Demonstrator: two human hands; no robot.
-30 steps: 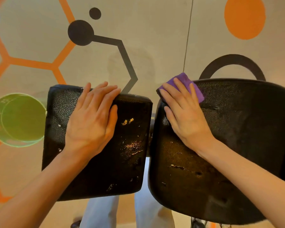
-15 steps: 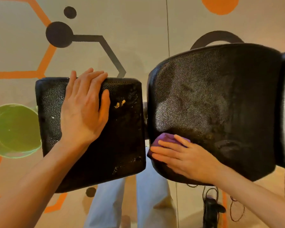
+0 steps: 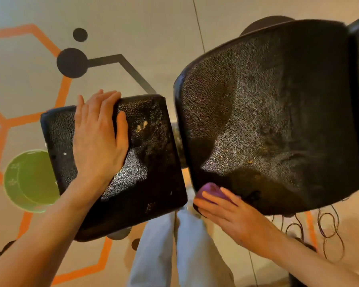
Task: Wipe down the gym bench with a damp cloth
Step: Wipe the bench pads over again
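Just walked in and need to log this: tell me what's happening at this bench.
A person is wiping a black textured vinyl gym bench. The right hand presses a purple cloth against the near corner of the larger black pad. The left hand rests flat on the smaller black pad, which shows pale scuff marks. A round green bucket stands on the floor beside that pad.

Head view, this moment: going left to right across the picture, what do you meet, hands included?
green bucket → left hand resting flat on the small black pad → purple cloth under the right hand → large black pad → coiled cable on the floor.
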